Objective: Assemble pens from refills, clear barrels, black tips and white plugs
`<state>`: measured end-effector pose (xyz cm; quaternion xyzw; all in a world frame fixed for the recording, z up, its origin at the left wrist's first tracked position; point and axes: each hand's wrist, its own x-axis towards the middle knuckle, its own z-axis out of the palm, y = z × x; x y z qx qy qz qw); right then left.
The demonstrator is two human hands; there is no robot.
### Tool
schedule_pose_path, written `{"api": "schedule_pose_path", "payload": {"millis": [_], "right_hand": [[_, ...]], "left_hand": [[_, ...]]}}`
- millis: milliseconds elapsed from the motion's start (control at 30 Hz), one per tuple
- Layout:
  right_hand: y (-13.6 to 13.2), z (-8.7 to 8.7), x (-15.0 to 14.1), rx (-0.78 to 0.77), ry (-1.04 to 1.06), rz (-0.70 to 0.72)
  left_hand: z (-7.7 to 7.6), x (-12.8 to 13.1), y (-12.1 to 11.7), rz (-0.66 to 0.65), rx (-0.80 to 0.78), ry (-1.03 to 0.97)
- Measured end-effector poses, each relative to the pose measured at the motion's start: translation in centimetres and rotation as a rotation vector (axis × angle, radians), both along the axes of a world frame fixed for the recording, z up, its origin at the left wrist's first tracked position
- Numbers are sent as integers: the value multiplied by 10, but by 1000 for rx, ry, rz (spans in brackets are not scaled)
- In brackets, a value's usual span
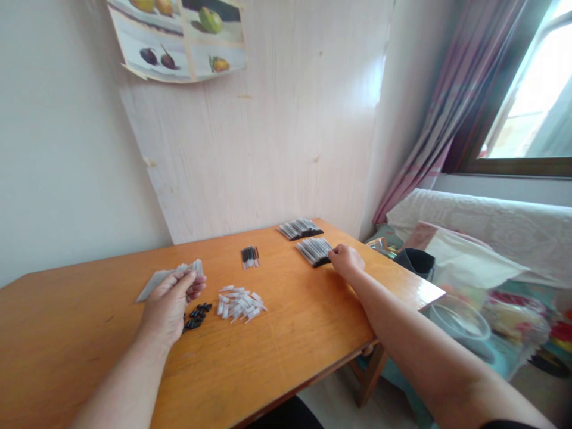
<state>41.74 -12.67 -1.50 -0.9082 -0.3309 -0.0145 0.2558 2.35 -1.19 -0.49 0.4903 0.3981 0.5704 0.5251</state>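
Note:
My left hand (pixel 172 298) is closed, thumb against curled fingers, over a stack of translucent tubes (pixel 154 281). What sits in its grip is hidden by the fingers. Small black caps (pixel 196 316) lie just under and beside this hand. To their right is a loose heap of short whitish clear pieces (pixel 241 302). Farther right, my right hand (pixel 347 260) pinches at the end of a row of clear pens with black ends (pixel 314 251). A second, similar row of pens (pixel 299 228) lies behind it. Thin dark refills (pixel 250 257) with light tips lie side by side mid-table.
The orange wooden table (pixel 286 333) stands against a pale board wall with fruit paintings (pixel 179 36). Beyond its right edge are a dark container (pixel 415 262), a clear plastic tub (pixel 460 319) and cloths (pixel 469 256). A curtain (pixel 447 107) hangs by the window.

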Motion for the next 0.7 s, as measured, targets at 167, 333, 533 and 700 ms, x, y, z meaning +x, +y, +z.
{"api": "schedule_pose_path", "payload": {"millis": [167,333,533,700], "right_hand": [[0,-3,3,8,-1,4],[1,-6,5,12,-1,11],[1,-7,6,6,12,23],[1,-7,7,-6,14,29]], "left_hand": [[2,1,-1,9,12,6],[4,1,-3,2,15,13],[5,2,-5,2,9,5],[6,2,-6,1,6,-7]]}}
